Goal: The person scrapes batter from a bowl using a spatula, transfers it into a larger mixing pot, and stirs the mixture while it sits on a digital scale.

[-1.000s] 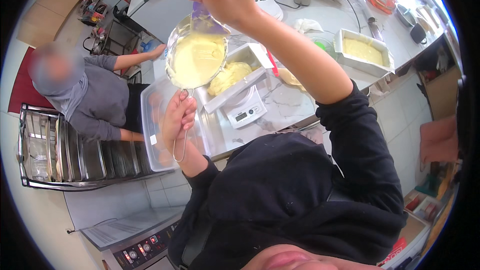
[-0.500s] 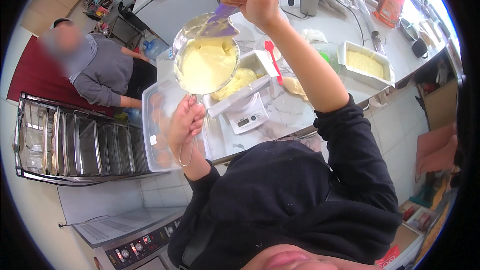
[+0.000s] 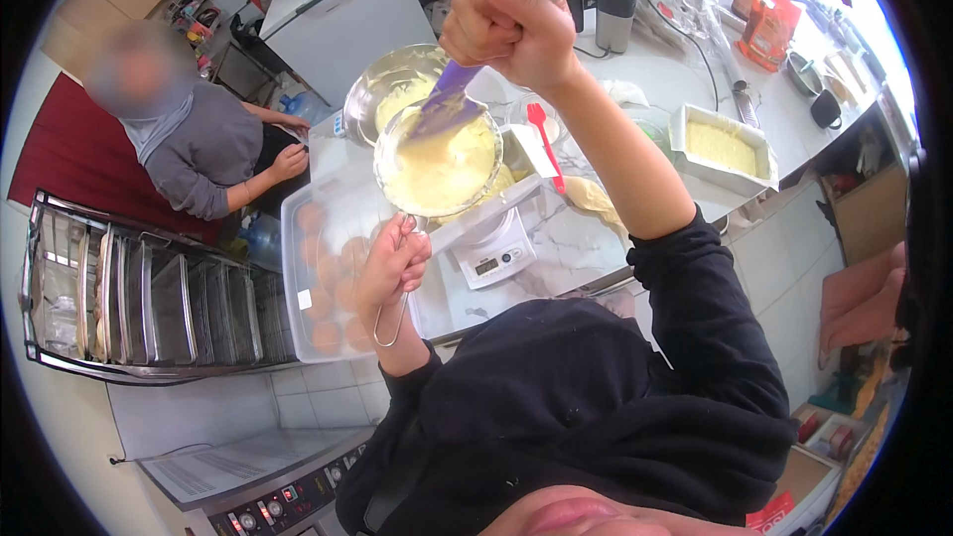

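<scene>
White worktop [image 3: 596, 238] carries a scale [image 3: 493, 256] and tub [image 3: 323, 283]. Left hand [image 3: 394, 260] grips the handle of a sieve [image 3: 438, 161] held above the scale. Right hand [image 3: 508, 22] clenches a purple spatula [image 3: 447, 99], pressing yellow batter [image 3: 447, 167] through; much remains unstrained.

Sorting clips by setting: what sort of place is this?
Probably a bakery kitchen: a sieve of yellow batter over a scale, a filled loaf pan, and a tray rack.

Person's wearing a black long-sleeved top, loose fit; sleeves are bunching w/ cuffs pushed up both forearms; hands bare, no gloves.
</scene>
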Demonstrator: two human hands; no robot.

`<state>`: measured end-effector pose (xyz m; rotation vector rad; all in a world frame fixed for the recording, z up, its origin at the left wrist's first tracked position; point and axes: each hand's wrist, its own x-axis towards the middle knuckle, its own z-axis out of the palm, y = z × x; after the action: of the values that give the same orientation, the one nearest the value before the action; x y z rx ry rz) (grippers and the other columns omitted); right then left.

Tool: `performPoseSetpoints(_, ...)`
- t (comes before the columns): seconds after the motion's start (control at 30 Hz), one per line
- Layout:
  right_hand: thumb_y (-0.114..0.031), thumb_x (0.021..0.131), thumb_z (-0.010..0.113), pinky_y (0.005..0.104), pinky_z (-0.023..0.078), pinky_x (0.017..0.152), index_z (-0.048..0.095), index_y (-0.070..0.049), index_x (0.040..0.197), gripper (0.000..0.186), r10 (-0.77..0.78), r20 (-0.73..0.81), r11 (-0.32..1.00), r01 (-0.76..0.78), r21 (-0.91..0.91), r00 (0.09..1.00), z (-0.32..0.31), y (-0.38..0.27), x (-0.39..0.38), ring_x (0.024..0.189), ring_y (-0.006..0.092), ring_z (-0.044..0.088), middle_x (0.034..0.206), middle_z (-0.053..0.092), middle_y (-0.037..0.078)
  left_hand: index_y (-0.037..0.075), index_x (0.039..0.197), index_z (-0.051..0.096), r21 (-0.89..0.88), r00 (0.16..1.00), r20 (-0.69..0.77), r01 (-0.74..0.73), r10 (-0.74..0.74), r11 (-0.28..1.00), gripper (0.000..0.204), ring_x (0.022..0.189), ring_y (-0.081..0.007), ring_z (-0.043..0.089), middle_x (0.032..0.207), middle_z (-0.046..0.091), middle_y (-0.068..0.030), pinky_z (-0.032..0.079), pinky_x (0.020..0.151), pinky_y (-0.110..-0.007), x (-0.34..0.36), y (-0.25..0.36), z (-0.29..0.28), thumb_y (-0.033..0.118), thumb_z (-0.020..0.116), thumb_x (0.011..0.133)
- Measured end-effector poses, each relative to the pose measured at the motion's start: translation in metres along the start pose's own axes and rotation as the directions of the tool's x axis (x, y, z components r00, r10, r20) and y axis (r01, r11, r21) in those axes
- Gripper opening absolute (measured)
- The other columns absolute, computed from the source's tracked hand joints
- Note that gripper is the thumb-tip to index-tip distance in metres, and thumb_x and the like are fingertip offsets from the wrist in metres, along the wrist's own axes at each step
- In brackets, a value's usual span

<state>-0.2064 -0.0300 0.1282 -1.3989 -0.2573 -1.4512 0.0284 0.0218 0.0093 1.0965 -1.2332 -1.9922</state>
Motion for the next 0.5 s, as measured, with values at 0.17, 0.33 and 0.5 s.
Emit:
performPoseSetpoints(0.17,-0.012,0.078,0.055,0.0215,0.022,0.036,0.039,-0.004,0.050,0.033,-0.047,-0.148,0.864,-0.034,-0.503,0.988,0.006,0.017,-0.008,0.039,0.0053,0.031,0.043,0.035,0.000,0.014,0.080,0.026,0.034,1.000,-0.014,-0.021,0.021,0.999,0.019,0.035,-0.0010,0.027,0.056,0.034,0.0013,0.024,0.028,-0.014,0.003,0.001,0.003,0.008,0.045,0.081)
performPoseSetpoints(0.33,-0.015,0.081,0.053,0.0202,0.022,0.036,0.036,-0.006,0.049,0.037,-0.310,-0.419,0.698,-0.095,-0.710,0.853,0.027,0.034,-0.020,0.040,0.0025,0.029,0.044,0.034,-0.004,0.013,0.081,0.027,-0.005,0.998,-0.046,-0.034,0.033,0.999,0.018,0.035,-0.0010,0.027,0.055,0.034,0.0015,0.024,0.028,-0.014,0.002,-0.003,-0.001,0.008,0.044,0.081)
performPoseSetpoints(0.5,-0.012,0.083,0.048,0.0223,0.021,0.036,0.032,-0.008,0.052,0.035,-0.187,-0.586,0.879,-0.132,-0.457,0.788,0.026,0.029,-0.032,0.035,0.0064,0.027,0.042,0.032,-0.001,0.013,0.081,0.027,0.001,0.997,-0.079,0.011,-0.011,1.000,0.018,0.035,-0.0011,0.027,0.056,0.034,0.0007,0.025,0.028,-0.014,0.003,-0.011,-0.003,0.007,0.045,0.081)
